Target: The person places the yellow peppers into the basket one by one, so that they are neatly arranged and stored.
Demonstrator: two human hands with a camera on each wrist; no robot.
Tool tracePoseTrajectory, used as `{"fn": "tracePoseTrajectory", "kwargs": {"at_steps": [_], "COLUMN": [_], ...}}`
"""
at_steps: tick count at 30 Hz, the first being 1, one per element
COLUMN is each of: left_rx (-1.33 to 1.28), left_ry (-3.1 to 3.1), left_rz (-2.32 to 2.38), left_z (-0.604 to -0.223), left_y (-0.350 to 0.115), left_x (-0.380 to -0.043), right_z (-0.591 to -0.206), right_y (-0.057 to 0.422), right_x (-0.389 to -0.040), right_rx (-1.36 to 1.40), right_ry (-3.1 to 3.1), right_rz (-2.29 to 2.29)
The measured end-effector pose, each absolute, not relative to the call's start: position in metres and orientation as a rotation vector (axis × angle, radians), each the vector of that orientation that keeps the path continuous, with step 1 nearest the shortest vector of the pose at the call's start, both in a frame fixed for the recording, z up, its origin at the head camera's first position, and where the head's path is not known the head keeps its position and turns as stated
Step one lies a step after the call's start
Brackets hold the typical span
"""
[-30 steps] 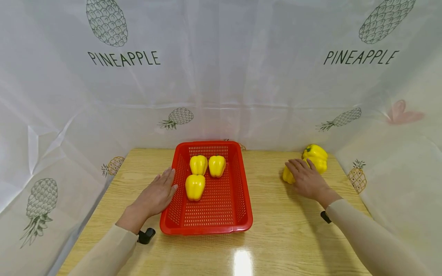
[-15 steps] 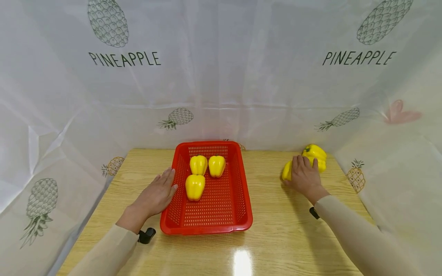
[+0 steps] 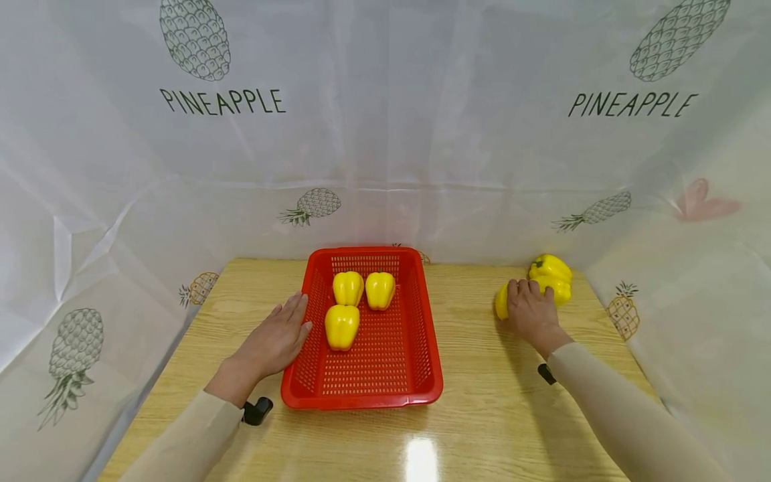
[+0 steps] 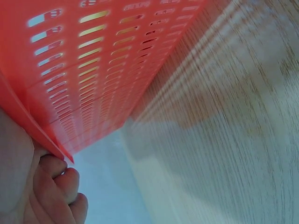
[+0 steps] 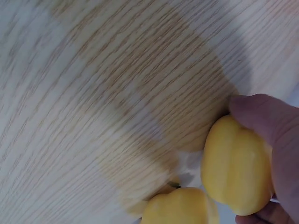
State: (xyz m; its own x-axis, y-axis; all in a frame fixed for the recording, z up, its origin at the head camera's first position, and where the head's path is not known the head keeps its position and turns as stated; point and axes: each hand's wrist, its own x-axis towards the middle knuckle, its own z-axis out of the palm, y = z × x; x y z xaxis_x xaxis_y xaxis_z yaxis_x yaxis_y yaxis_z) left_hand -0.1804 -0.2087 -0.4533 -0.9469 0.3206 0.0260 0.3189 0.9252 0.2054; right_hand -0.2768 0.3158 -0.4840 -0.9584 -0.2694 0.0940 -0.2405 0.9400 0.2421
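the right hand [image 3: 533,313] is clamped on a smooth, lobed yellow pepper [image 5: 236,165]; the straight-fingered left hand [image 3: 274,340] touches the perforated plastic basket [image 3: 361,404] beside it.

On my feed I have a table [image 3: 470,348] with a pale wood-grain top, glossy enough to throw back a bright patch of light [image 3: 421,462] near me. A red basket [image 3: 361,404] with slotted walls sits upright on it, left of the middle. Well apart on the right, toward the far corner, I see a rear pepper [image 3: 553,267], yellow, its green stem facing left, and a middle pepper [image 3: 559,290] just in front. A front pepper [image 3: 501,304] is partly hidden; I can't tell whether it touches the wood.
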Motion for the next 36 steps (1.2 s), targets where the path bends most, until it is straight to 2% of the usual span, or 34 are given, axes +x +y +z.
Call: {"fn": "tracePoseTrajectory", "kwargs": {"at_steps": [17,36], "left_rx": [0.516,0.519], "left_ry": [3.079,3.088], "left_rz": [0.332,0.338], "left_z": [-0.454,-0.451], "left_y": [-0.209,-0.209], "left_x": [-0.180,-0.180], "right_z": [-0.478,-0.442], "right_y": [0.318,0.272], "right_x": [-0.276,-0.274], "right_rx": [0.525,0.613], "right_ry": [-2.751,-2.596], "right_rz": [-0.374,-0.309]}}
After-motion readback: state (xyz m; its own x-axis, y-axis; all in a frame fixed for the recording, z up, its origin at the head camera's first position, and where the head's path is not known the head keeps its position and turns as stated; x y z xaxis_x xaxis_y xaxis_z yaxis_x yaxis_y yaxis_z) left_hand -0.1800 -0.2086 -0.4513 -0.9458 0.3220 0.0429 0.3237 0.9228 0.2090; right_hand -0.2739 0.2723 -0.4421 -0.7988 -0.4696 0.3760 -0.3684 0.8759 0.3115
